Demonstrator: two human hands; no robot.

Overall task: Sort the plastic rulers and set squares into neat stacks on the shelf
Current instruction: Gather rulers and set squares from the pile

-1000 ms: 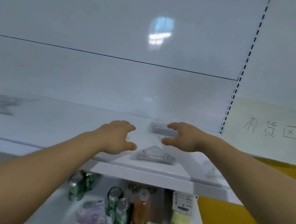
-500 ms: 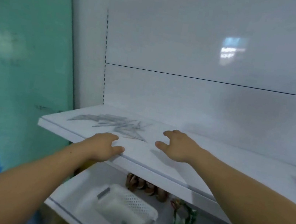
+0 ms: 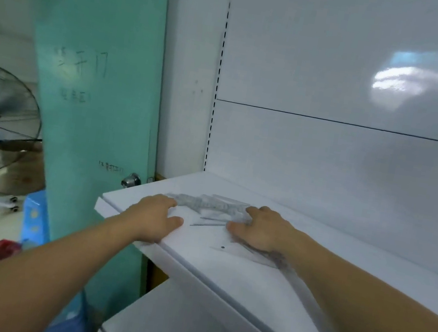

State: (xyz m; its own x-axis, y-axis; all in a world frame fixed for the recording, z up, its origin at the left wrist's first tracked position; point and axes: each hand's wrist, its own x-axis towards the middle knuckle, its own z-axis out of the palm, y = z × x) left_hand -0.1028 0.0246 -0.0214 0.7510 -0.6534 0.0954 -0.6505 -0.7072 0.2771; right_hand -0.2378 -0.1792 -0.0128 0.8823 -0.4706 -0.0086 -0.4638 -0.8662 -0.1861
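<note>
Hands at the jumbled ruler pile (image 3: 207, 206), no neat stacks yet.
Clear rulers and set squares lie mixed near the left end of the shelf (image 3: 223, 275). Left hand (image 3: 153, 217) rests at the shelf's front edge, fingers relaxed and slightly apart, tips touching the pile. Right hand (image 3: 263, 230) arches over the pile's other end, fingers bent down on it; whether it actually grips, cannot tell. One stray set square (image 3: 246, 255) lies under the right wrist, nearer the shelf front. Risk: the slick clear pieces could fan out or slide off the shelf's left end if raked fast, and the forearm could sweep the stray one off.
</note>
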